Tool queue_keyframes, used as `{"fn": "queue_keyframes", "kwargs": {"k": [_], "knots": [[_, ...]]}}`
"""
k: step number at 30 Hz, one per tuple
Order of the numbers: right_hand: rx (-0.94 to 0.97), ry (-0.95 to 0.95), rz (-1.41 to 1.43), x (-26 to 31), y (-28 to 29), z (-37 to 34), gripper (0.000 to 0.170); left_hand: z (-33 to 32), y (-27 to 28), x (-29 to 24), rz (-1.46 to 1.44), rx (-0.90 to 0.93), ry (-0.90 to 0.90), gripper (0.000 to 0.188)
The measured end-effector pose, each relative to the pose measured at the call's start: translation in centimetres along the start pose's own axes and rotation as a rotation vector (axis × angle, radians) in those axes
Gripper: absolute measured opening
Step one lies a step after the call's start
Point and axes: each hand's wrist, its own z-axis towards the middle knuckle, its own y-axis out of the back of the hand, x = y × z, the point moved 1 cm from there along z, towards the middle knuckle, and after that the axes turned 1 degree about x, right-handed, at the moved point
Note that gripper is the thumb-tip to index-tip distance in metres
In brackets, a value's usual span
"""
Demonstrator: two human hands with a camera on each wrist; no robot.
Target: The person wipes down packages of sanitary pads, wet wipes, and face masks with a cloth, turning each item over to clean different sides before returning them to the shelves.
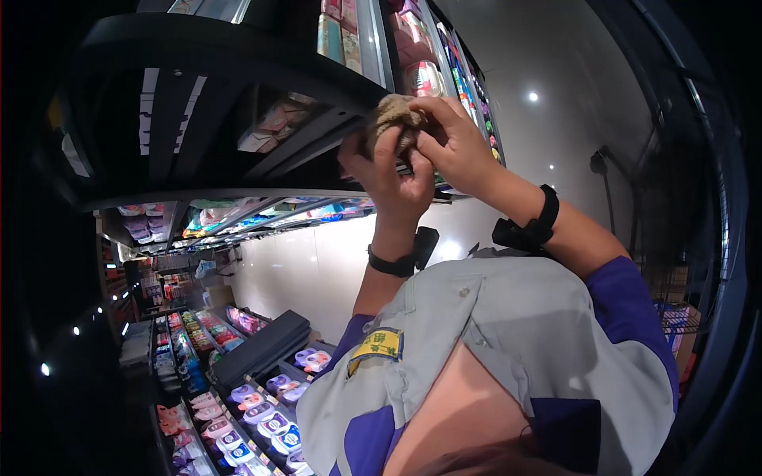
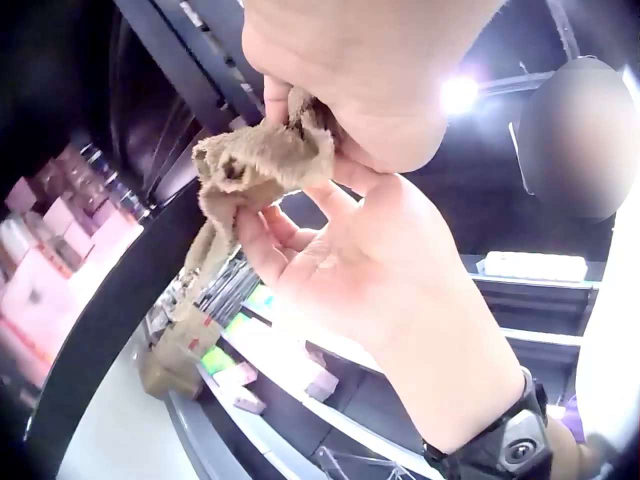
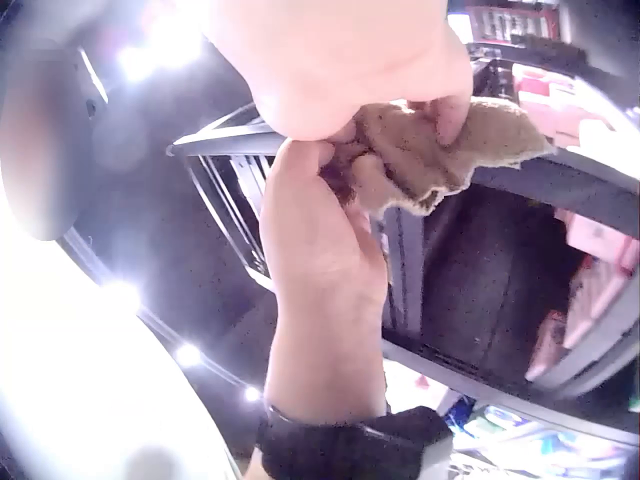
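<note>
A brown, fuzzy cloth [image 1: 394, 113] is bunched up between both hands, close by the corner of a dark shelf unit [image 1: 226, 47]. My left hand [image 1: 390, 178] grips its lower side with curled fingers. From the other side, my right hand [image 1: 464, 151] pinches it between thumb and fingers. In the left wrist view, folds of the cloth [image 2: 265, 160] stick out past the fingertips, and a strip hangs down. The right wrist view shows a loose flap of the cloth [image 3: 490, 140] spread sideways from the fingers.
Pink packages [image 1: 413, 40] fill the shelves beside the hands. Lower left, a display holds rows of white and purple packs [image 1: 278, 424]. A pale, shiny floor [image 1: 294, 270] runs between the shelves. A dark curved frame [image 1: 714, 198] stands at the right.
</note>
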Motion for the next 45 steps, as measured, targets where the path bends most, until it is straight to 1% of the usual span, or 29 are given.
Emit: {"fn": "queue_keyframes", "kwargs": {"k": [1, 3, 4, 6, 8, 10, 11, 12, 13, 14, 15, 16, 18, 19, 20, 21, 22, 23, 24, 26, 27, 32, 34, 35, 38, 39, 42, 44, 45], "knots": [[-0.001, 0.007, 0.0, 1.0, -0.1, 0.8, 0.038, 0.5, 0.3, 0.3, 0.013, -0.032, -0.015, 0.042], [0.016, 0.137, 0.14, 2.3, -0.1, 1.9, 0.036, 1.5, 0.6, 0.5, 0.024, -0.073, -0.018, 0.041], [0.012, 0.14, 0.14, 2.1, 0.0, 2.2, 0.036, 1.7, 0.6, 0.6, 0.035, -0.109, -0.013, 0.041], [0.03, 0.162, 0.04, 1.3, -0.1, 2.6, 0.036, 1.3, 0.0, 1.2, 0.082, -0.096, -0.042, 0.041], [0.029, 0.169, 0.033, -0.2, -0.1, 2.0, 0.039, 0.4, -1.0, 1.4, 0.116, -0.083, -0.053, 0.044], [0.009, 0.16, -0.048, -2.1, 0.0, 0.4, 0.042, -2.4, -2.5, 3.3, 0.072, 0.012, -0.039, 0.043], [0.042, 0.084, -0.02, -3.9, 0.0, -0.4, 0.046, -4.2, -3.2, 4.2, 0.102, 0.074, -0.056, 0.045], [0.045, 0.082, -0.022, -5.1, 0.0, -1.2, 0.046, -5.9, -3.9, 5.2, 0.13, 0.134, -0.074, 0.046], [0.036, 0.04, -0.049, -6.1, 0.0, -1.9, 0.045, -7.3, -4.0, 6.1, 0.092, 0.324, 0.032, 0.047], [0.027, -0.001, -0.079, -6.9, 0.0, -2.6, 0.044, -8.6, -4.4, 6.7, 0.086, 0.322, 0.036, 0.047], [0.005, 0.022, -0.205, -7.2, 0.0, -3.0, 0.043, -9.0, -4.6, 6.8, 0.066, 0.426, 0.107, 0.046], [0.002, 0.022, -0.214, -7.3, 0.0, -3.3, 0.043, -9.4, -4.8, 6.8, 0.044, 0.53, 0.175, 0.045], [0.058, -0.086, -0.154, -7.1, 0.2, -3.4, 0.041, -8.8, -4.3, 6.1, 0.047, 0.514, 0.178, 0.045], [0.065, -0.123, -0.146, -6.4, 0.3, -3.1, 0.039, -7.7, -3.8, 5.5, 0.024, 0.427, 0.109, 0.046], [0.066, -0.111, -0.164, -5.5, 0.5, -2.6, 0.039, -6.8, -3.2, 5.1, 0.001, 0.336, 0.042, 0.047], [0.069, -0.098, -0.105, -4.3, 0.6, -1.9, 0.038, -6.5, -2.7, 4.7, 0.103, 0.347, 0.026, 0.049], [0.075, -0.084, -0.047, -3.0, 0.6, -1.1, 0.037, -5.0, -2.4, 3.9, 0.094, 0.327, 0.027, 0.049], [0.043, 0.06, -0.023, -1.5, 0.4, 0.1, 0.036, -3.4, -1.9, 2.9, 0.054, 0.176, -0.016, 0.049], [0.044, 0.068, -0.037, -0.7, 0.1, 1.0, 0.036, -2.1, -1.4, 2.0, 0.015, 0.032, -0.06, 0.049], [-0.012, 0.214, -0.002, 0.7, -0.1, 2.2, 0.034, -0.9, -1.4, 0.9, -0.012, -0.02, -0.042, 0.051], [0.028, 0.144, -0.033, 1.4, 0.1, 2.4, 0.037, -0.5, -1.4, 0.6, -0.029, -0.061, -0.022, 0.053], [-0.034, 0.169, -0.001, 0.9, 0.0, 3.3, 0.03, -0.3, -1.8, 0.1, -0.007, -0.054, -0.095, 0.061], [0.035, 0.076, 0.04, 0.3, 0.0, 3.5, 0.039, -0.9, -1.9, 0.1, -0.019, -0.015, -0.079, 0.062], [0.049, 0.078, 0.058, 0.0, 0.0, 3.6, 0.043, -1.4, -2.0, -0.1, -0.048, 0.016, -0.064, 0.063], [0.041, 0.092, 0.076, -1.4, -0.1, 4.3, 0.046, -1.9, -2.9, -0.8, -0.009, 0.061, -0.083, 0.06], [0.058, 0.1, 0.014, -2.6, 0.0, 4.9, 0.047, -1.7, -3.2, -0.8, 0.019, 0.051, -0.056, 0.06], [0.148, 0.141, 0.041, -3.4, 0.8, 7.0, 0.044, -0.3, -4.2, -0.8, 0.029, 0.12, -0.088, 0.058], [0.174, 0.119, 0.04, -4.2, 1.3, 9.3, 0.038, 1.3, -4.8, -1.7, 0.044, 0.181, -0.005, 0.056], [0.176, 0.18, 0.0, -4.9, 1.4, 10.8, 0.043, 2.2, -5.6, -2.0, 0.074, 0.175, 0.022, 0.056]]}}
